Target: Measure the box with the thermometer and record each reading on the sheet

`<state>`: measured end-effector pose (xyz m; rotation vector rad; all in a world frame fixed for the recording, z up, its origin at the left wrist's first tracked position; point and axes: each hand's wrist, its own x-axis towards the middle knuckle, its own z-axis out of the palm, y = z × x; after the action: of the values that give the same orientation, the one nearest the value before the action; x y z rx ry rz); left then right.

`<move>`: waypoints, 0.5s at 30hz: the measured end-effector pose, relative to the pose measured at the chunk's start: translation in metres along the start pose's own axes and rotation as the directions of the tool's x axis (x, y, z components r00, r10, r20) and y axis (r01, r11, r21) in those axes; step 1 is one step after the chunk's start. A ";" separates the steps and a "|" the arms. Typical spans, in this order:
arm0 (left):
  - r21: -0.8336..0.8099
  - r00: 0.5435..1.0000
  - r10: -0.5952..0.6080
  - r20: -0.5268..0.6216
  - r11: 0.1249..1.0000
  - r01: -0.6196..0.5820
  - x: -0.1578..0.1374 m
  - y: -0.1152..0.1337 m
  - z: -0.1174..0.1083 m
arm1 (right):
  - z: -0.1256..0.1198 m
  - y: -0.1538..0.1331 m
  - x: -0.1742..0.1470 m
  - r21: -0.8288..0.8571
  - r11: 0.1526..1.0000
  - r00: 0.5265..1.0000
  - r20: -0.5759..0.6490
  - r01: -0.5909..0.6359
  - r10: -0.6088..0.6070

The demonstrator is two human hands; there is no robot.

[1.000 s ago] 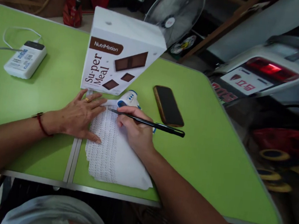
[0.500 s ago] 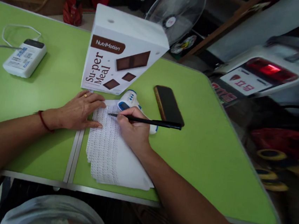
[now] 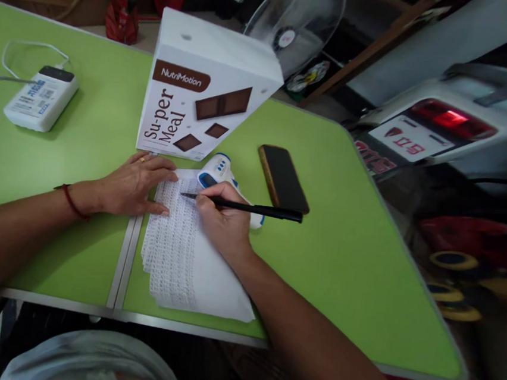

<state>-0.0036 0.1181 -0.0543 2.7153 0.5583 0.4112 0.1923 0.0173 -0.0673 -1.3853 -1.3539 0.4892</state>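
A black pen [image 3: 273,212] is pinched in my right hand [image 3: 227,223], its tip on the upper part of a stack of paper sheets [image 3: 221,285]. Rows of small handwriting cover the left half of the top sheet; its right side is blank. My left hand [image 3: 132,185] lies with fingers apart, its fingertips and thumb on the left edge of the sheets. Just beyond my right hand is a white and blue infrared thermometer [image 3: 217,165], partly hidden by that hand.
A white NutriMotion box [image 3: 213,49] stands upright behind the papers on the green table [image 3: 339,270]. To the right lies a dark phone [image 3: 284,178]. A white power bank [image 3: 40,101] with a cable is at the left. Past the table are a fan [image 3: 290,35] and a white scooter [image 3: 457,126].
The pen and my right hand have shifted very slightly, with the tip still at the writing. The whole view has moved a little; my left hand stays on the sheets.
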 end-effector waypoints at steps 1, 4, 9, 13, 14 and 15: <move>0.000 1.000 -0.003 -0.001 1.000 0.003 0.000 0.000 0.000 | 0.000 0.000 0.000 0.005 1.000 1.000 0.002 -0.006 0.006; -0.002 1.000 -0.008 0.005 1.000 0.008 -0.001 0.000 0.000 | 0.001 0.000 0.001 0.000 0.999 0.999 0.015 -0.037 0.037; 0.001 1.000 -0.004 -0.002 1.000 0.004 -0.001 0.000 0.000 | 0.000 -0.002 0.002 -0.017 0.997 0.996 0.043 -0.078 0.079; -0.004 1.000 -0.002 -0.003 1.000 0.002 0.000 -0.001 0.001 | 0.001 -0.002 0.001 -0.018 0.997 0.996 0.047 -0.077 0.078; -0.005 1.000 -0.003 -0.004 1.000 0.003 0.000 -0.001 0.001 | 0.001 -0.002 0.001 -0.016 0.997 0.996 0.046 -0.078 0.079; -0.005 1.000 -0.003 -0.007 1.000 0.003 0.000 -0.001 0.001 | 0.001 -0.002 0.001 -0.013 0.997 0.996 0.045 -0.079 0.079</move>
<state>-0.0038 0.1184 -0.0560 2.7092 0.5623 0.4207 0.1910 0.0182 -0.0658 -1.4489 -1.3435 0.5696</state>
